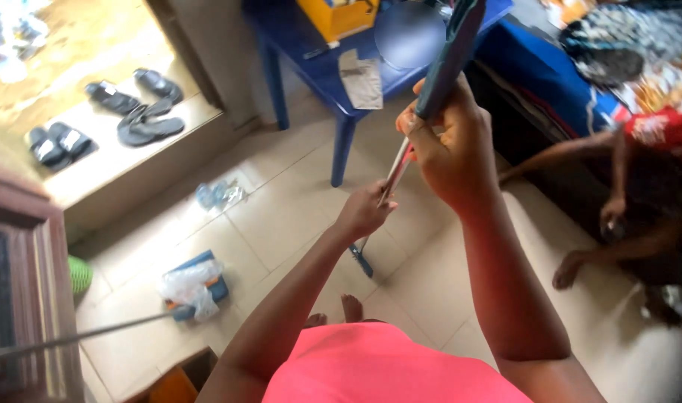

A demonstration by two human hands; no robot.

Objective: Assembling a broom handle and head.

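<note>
The right hand (453,153) has its fingers curled tight around a dark flat phone-like slab (449,60), which stands nearly upright and tilts away from the wearer; the same grip seems to pinch the top of a thin silver-and-red rod (395,175), though just how the fingers share the two is hard to tell. Lower down, the left hand (367,213) closes its fingers around that rod, seemingly steadying it at mid-length. The rod slants down to a small blue head (361,261) near the tiled floor (281,224), so it looks like a long-handled cleaning tool held in both hands. Beyond the hands stands a blue table (318,67) with a yellow box (339,16) on it. Sandals (135,108) lie on the step at left, a plastic bag (190,287) on the floor, and another person (632,201) crouches at right.
</note>
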